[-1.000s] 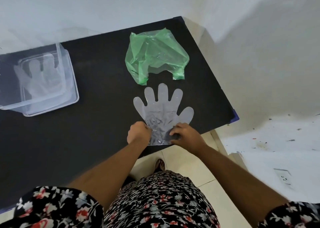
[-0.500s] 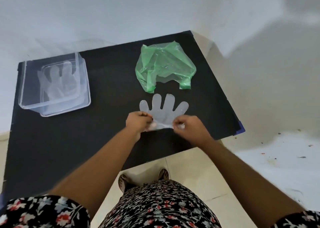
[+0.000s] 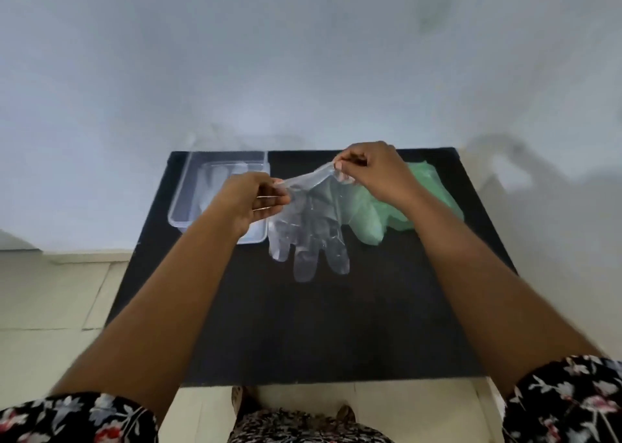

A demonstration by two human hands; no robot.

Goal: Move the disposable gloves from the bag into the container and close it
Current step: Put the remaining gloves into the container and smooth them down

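While both pinch its cuff, glove [image 3: 308, 237] dangles between left hand [image 3: 250, 203], right hand [image 3: 372, 171].

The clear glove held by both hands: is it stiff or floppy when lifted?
Probably floppy: the glove hangs limp from the left hand and right hand, fingers drooping. Likely very light, since pinches hold it.

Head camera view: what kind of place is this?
Probably a plain room indoors, perhaps a home: a black table against a bare pale wall, with a tiled floor beneath.
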